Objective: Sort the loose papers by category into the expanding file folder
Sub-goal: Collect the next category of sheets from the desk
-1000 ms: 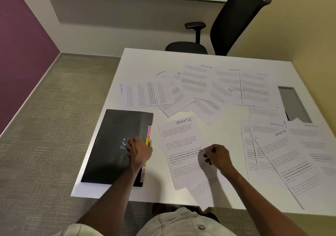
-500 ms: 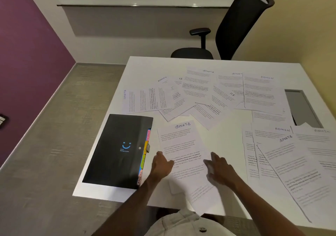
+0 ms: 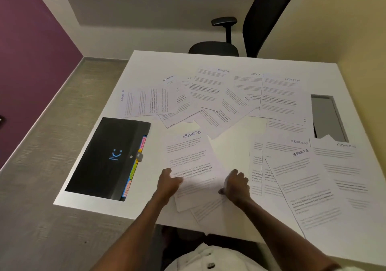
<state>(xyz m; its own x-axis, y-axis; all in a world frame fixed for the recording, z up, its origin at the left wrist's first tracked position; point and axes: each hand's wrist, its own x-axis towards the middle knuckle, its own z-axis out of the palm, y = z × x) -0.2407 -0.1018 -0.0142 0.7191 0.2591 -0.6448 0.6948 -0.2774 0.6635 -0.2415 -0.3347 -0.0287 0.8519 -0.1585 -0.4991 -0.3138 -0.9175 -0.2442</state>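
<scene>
Plainly, the sheet headed SPORTS [image 3: 191, 158] is a single leaf of printer paper: light, limp, smooth against the white table [image 3: 236, 61], and easily creased or torn if dragged by one corner. It lies in front of the person, just right of the black expanding file folder [image 3: 104, 158], with another sheet or two partly under its near end. It is best taken at both long edges near the bottom, so that it can be lifted flat without buckling.

That is roughly where it is held. The left hand [image 3: 168, 184] is set on the left edge, thumb laid over the paper; whether the fingers are tucked under cannot be told. The right hand [image 3: 237, 184] is curled at the right edge, fingers bent as if pinching it.

Compared with half a second ago, both hands are seen lower on the sheet and closer to its edges, where previously they were spread flat on its face. A second ago the left hand was resting on the folder, which remains closed, its coloured tabs [image 3: 135, 166] showing along the right side.
</scene>
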